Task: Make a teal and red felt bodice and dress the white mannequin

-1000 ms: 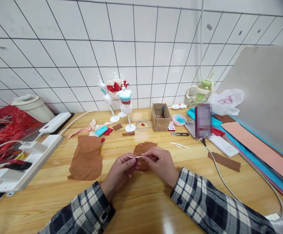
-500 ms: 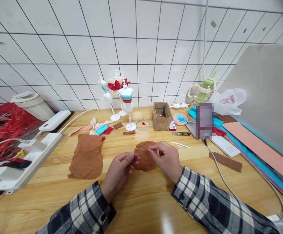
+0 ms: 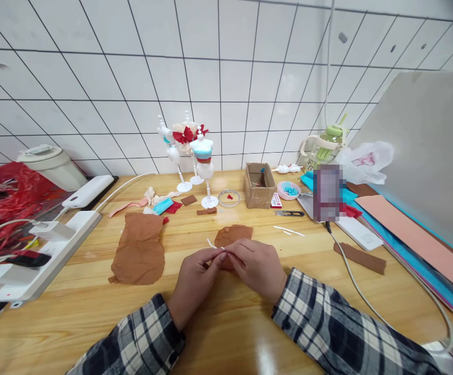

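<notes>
My left hand [image 3: 195, 281] and my right hand [image 3: 258, 266] meet fingertip to fingertip in the middle of the table. Both are closed in a pinch on a thin white strip [image 3: 210, 243], whose free end sticks up past the left fingers. Under and behind the fingers lies a crumpled roundish brown piece [image 3: 232, 234], partly covered by the right hand. A larger wrinkled brown sheet [image 3: 137, 255] rests flat to the left. More white strips [image 3: 289, 230] lie right of the hands.
Behind stand small white dress forms [image 3: 203, 169], a metal ring [image 3: 229, 198] and a cardboard box [image 3: 260, 190]. Thread snips [image 3: 290, 213], a brown strip [image 3: 361, 258] and a cable [image 3: 357, 286] are on the right. A power strip [image 3: 54, 255] borders the left.
My hands have come together; the fingertips were apart with a thin strand stretched between them. The right hand moved left and down, and the white strip's end now points up beyond the left fingers.
</notes>
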Demonstrator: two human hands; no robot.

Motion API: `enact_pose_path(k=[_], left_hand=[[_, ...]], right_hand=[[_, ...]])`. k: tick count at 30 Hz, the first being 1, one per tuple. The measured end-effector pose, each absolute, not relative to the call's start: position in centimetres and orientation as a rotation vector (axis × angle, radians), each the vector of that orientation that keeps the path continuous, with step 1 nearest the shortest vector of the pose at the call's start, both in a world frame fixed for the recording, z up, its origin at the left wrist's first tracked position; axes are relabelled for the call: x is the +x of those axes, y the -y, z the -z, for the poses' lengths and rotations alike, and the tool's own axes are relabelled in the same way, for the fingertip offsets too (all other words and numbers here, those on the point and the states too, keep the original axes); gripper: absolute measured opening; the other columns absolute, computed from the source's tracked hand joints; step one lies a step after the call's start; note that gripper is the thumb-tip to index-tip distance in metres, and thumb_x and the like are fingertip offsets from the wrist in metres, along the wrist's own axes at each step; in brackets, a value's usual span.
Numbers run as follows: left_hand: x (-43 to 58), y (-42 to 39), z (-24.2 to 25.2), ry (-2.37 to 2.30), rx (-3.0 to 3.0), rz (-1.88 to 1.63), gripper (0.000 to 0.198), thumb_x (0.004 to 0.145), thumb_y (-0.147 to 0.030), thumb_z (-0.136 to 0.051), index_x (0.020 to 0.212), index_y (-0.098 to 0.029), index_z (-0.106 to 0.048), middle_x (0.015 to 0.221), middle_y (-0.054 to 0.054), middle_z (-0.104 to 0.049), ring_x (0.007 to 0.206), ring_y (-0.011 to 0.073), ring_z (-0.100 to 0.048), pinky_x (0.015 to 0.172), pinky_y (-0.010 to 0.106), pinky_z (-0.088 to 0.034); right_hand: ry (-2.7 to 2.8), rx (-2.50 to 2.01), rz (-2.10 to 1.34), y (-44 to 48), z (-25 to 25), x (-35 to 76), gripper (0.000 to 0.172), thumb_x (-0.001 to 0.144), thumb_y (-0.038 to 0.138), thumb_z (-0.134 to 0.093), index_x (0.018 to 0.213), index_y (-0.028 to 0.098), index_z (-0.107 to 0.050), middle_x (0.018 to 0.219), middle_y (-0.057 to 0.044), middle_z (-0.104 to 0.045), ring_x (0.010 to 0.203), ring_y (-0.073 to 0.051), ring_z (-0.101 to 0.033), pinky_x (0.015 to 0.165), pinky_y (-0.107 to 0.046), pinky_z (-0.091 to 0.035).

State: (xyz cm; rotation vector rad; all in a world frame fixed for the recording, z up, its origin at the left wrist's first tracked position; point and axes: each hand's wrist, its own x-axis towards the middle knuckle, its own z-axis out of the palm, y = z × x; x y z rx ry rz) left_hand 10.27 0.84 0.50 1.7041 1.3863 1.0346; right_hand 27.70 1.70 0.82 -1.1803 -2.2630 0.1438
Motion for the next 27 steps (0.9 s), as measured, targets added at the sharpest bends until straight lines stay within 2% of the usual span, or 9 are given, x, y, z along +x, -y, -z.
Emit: enact_pose_path(k=[4, 7, 14, 18, 27], left_hand=[[10.0, -1.1, -0.4, -1.425, 1.613, -1.065, 0.018, 0.080, -0.030, -0.063, 0.089, -0.024, -0.077, 0.092, 0.003, -0.077, 0.081, 0.0217, -0.069, 0.078, 0.032, -0.053], [9.9, -1.3, -0.3, -1.432, 1.515, -1.123, 0.016, 0.077, -0.028, -0.065, 0.086, -0.022, -0.077, 0.088, 0.003, -0.078, 0.079, 0.0218, -0.069, 0.076, 0.031, -0.053], [9.9, -1.5, -0.4, -1.458, 1.491, -1.078, 0.015, 0.074, -0.030, -0.067, 0.080, -0.021, -0.077, 0.082, 0.003, -0.078, 0.074, 0.0223, -0.070, 0.071, 0.031, -0.054], [10.1, -1.4, -0.6, -1.418, 1.574, -0.994, 0.015, 0.077, -0.028, -0.064, 0.081, -0.023, -0.078, 0.082, 0.003, -0.078, 0.071, 0.0207, -0.070, 0.070, 0.029, -0.053], [10.1, -0.9, -0.2, -1.441, 1.849, -0.930, 0.015, 0.077, -0.025, -0.062, 0.076, -0.025, -0.077, 0.073, 0.002, -0.076, 0.062, 0.0178, -0.066, 0.059, 0.025, -0.047]], right_hand=[[2.305, -1.135, -0.195, -1.7, -0.7, 27.7, 0.027, 0.095, 0.029, -0.046, 0.117, 0.026, -0.061, 0.104, -0.004, -0.070, 0.087, -0.015, -0.063, 0.073, -0.025, -0.043], [2.333, -1.113, -0.202, -1.7, -0.6, 27.7, 0.032, 0.094, 0.029, -0.047, 0.125, 0.026, -0.057, 0.106, -0.004, -0.070, 0.089, -0.016, -0.063, 0.072, -0.026, -0.045], [2.112, -1.111, -0.356, -2.2, -1.0, 28.0, 0.023, 0.094, 0.028, -0.048, 0.109, 0.025, -0.066, 0.097, -0.003, -0.070, 0.085, -0.013, -0.063, 0.073, -0.023, -0.046], [2.126, -1.076, -0.368, -2.5, -0.7, 28.3, 0.021, 0.093, 0.030, -0.051, 0.104, 0.025, -0.068, 0.095, -0.002, -0.070, 0.083, -0.013, -0.063, 0.072, -0.023, -0.046], [2.367, -1.076, -0.184, -2.7, -0.5, 28.4, 0.020, 0.093, 0.032, -0.050, 0.092, 0.024, -0.069, 0.088, -0.002, -0.071, 0.074, -0.013, -0.062, 0.063, -0.025, -0.039]])
